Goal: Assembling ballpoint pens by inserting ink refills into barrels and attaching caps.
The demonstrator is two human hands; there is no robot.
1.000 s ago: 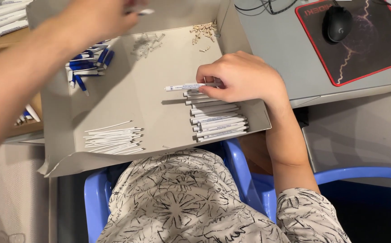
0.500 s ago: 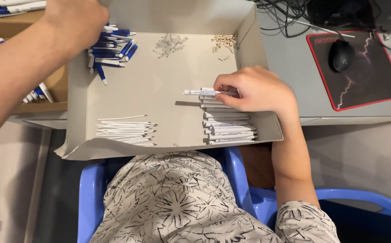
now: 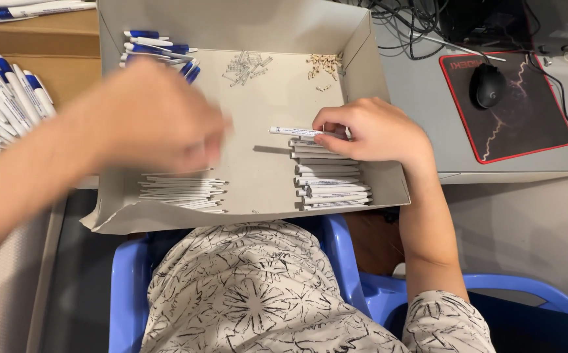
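Observation:
A shallow cardboard box [image 3: 264, 85] lies in front of me. My right hand [image 3: 372, 131] rests at the box's right side and pinches a white pen barrel [image 3: 297, 131] held level above a stack of white pen barrels [image 3: 329, 180]. My left hand [image 3: 150, 117] is blurred over the box's left half, above a bundle of thin white refills [image 3: 182, 191]; whether it holds anything cannot be made out. Blue pen caps [image 3: 159, 49] lie in the far left corner, small metal springs [image 3: 248, 65] and tan tips [image 3: 325, 64] at the back.
Finished blue-and-white pens [image 3: 6, 98] fill a wooden tray to the left. To the right a grey desk carries a black mouse [image 3: 488, 85] on a red-edged mat [image 3: 513, 111], with cables [image 3: 408, 26] behind. A blue plastic chair [image 3: 336, 261] is under me.
My left hand has swung back from the far left tray to over the box's left half. My right hand has kept its hold on the barrel.

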